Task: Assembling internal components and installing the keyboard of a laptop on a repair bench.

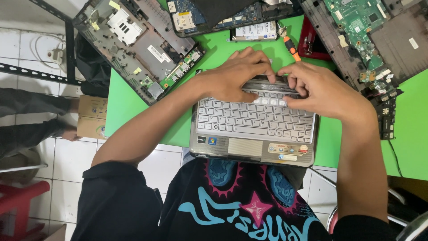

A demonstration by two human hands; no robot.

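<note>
Left hand (234, 76): centre of the frame, palm down, fingers curled over the top edge of the keyboard; the grip presses on the strip above the top key row, holding nothing loose.
Right hand (318, 89): just right of the left hand, fingertips nearly meeting it; the grip is bent onto the same strip and the upper right keys, not closed round any object.
Laptop base (254, 134): silver, screen absent from view, lower centre of the frame, front edge overhanging the worktop toward the person's lap.
Keyboard (249, 118): white keys, seated in the base; its upper rows are partly hidden by both hands.
Touchpad (244, 146): grey rectangle below the keys, with stickers to either side of it on the palm rest.
Worktop (410, 129): bright green surface, carrying the base and the parts around it.
Screwdriver (290, 47): orange handle, just above the right hand's fingers, upper centre.
Opened chassis (138, 42): grey shell with a green board, upper left, tilted.
Motherboard (361, 22): green, in a dark shell at the upper right.
Drive (254, 31): flat silver unit, top centre, beyond the hands.
Cardboard box (91, 117): left edge of the worktop, with another person's hand beside it.
Red stool (20, 201): lower left, on the white tiled floor.
</note>
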